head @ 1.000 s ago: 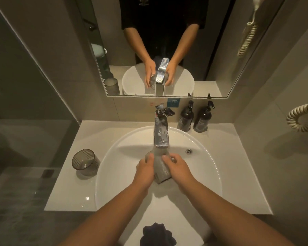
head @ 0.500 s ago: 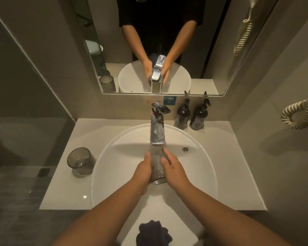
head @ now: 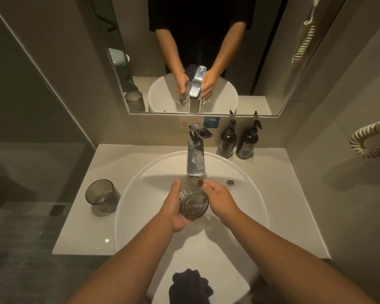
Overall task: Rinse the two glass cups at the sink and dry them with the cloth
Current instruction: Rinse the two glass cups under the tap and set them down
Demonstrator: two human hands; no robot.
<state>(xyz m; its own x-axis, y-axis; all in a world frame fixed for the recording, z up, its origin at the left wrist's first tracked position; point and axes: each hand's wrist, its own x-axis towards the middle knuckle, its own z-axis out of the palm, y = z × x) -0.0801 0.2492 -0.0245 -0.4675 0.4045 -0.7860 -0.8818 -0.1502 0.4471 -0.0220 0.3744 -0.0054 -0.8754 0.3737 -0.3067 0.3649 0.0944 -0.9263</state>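
Observation:
Over the white sink basin (head: pixel 258 194), just under the chrome faucet spout (head: pixel 195 160), I hold a ribbed smoky glass cup (head: pixel 194 204). It is tipped so that one round end faces me. My left hand (head: pixel 173 208) wraps around its left side and underside. My right hand (head: pixel 222 199) curls against its right side, thumb near the spout. Water seems to run onto the cup. The second glass cup (head: pixel 101 195) stands upright on the counter to the left of the basin. A dark cloth (head: pixel 190 286) lies bunched on the basin's near rim.
Two dark pump bottles (head: pixel 226 142) (head: pixel 248 143) stand at the back right of the white counter (head: pixel 90 229). A mirror (head: pixel 261 62) hangs above it, and a coiled cord (head: pixel 373 139) hangs on the right wall. A glass partition borders the left.
The cup has been turned from nearly upright to tipped with a round end toward me. My left hand now cradles it from below, and both hands have stayed under the spout.

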